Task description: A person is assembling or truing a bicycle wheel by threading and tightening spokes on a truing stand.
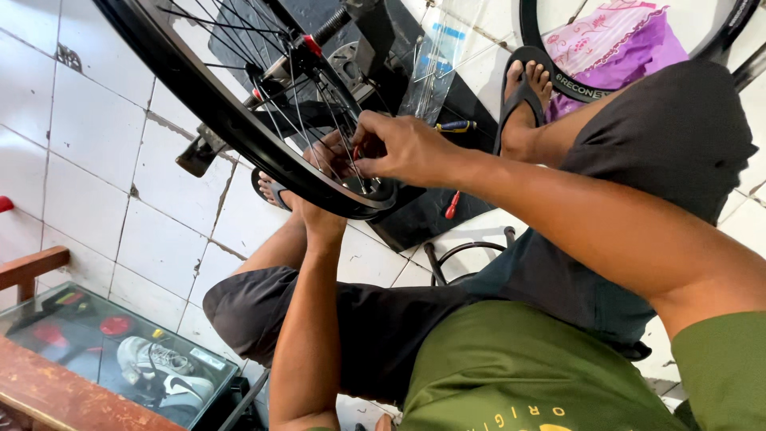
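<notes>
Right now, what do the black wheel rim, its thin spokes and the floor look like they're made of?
The black bicycle wheel rim looks like painted or anodised metal, given its smooth satin sheen. The thin spokes seem steel wire: fine, straight, glinting. The white floor appears glazed ceramic tile, with dirty grout lines and chipped corners.

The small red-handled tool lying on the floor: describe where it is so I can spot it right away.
Find the black bicycle wheel that both hands work on, and the dark mat under it. The red-handled tool lies on that mat just below the right hand. The other tool higher on the mat is yellow and blue.
</notes>
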